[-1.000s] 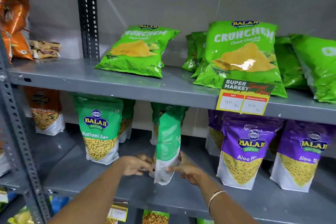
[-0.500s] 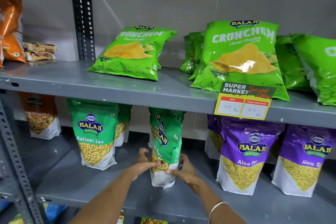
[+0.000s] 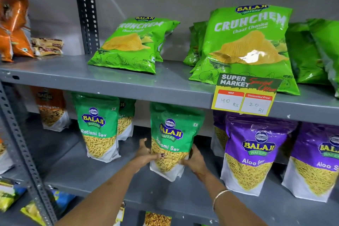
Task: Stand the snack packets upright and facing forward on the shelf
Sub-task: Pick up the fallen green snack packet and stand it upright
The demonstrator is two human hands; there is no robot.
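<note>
Packet (image 3: pixel 172 141) of green sev clasped at its lower sides between my left hand (image 3: pixel 146 154) and right hand (image 3: pixel 195 159), front toward me, long axis nearly upright, top leaning slightly left, base just touching the shelf (image 3: pixel 88 174) below my grip.

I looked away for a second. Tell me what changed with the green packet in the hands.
The held Ratlami Sev packet was turned from edge-on to front-facing, its label now readable though slightly tilted. The left hand and right hand still grip its lower sides. The other Ratlami Sev packet, the Aloo Sev packets and the price tag stayed put.
</note>
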